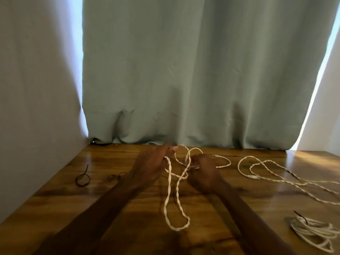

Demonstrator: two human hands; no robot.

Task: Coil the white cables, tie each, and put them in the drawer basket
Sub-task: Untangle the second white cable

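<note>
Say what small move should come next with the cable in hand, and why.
Probably the right hand should lay another turn of the white twisted cable over the straight fingers of the left hand: a long loop lies slack on the wooden table, so coiling looks unfinished.

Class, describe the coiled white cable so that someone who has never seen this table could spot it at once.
Find the glossy brown wooden table and look to its near right corner. There lies a white twisted cable wound into a flat bunch, a thin dark tie sticking from it. Unlike it, the loose white cable behind it and the looped white cable mid-table are uncoiled.
</note>
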